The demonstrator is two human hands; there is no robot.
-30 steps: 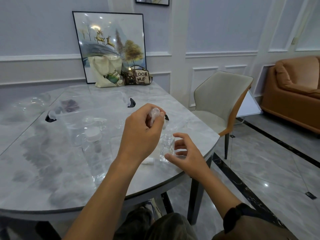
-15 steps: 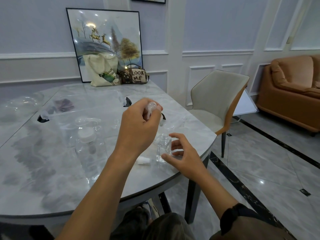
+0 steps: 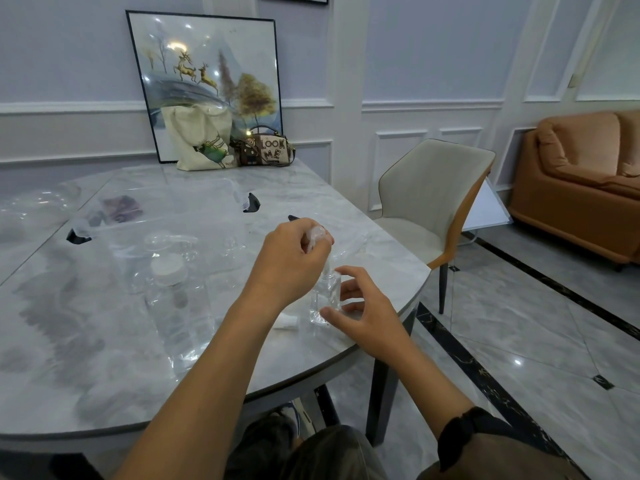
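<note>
A small clear square bottle (image 3: 323, 299) stands near the right front edge of the marble table (image 3: 86, 358). My right hand (image 3: 363, 306) curls round it, thumb at its base and fingers at its shoulder. My left hand (image 3: 287, 268) hovers just above the bottle and pinches the bulb of a clear plastic dropper (image 3: 314, 235). The dropper's stem points down at the bottle's mouth and is partly hidden by my fingers. A small white cap (image 3: 285, 321) lies on the table left of the bottle.
A larger clear bottle with a white lid (image 3: 173, 292) is to the left, among clear plastic bags (image 3: 166, 216). A tote bag (image 3: 202, 140), a handbag (image 3: 265, 150) and a framed picture (image 3: 207, 64) stand at the back. A chair (image 3: 429, 202) is at the right.
My left hand has come down with the dropper to the bottle's mouth. My right hand has closed in round the bottle.
</note>
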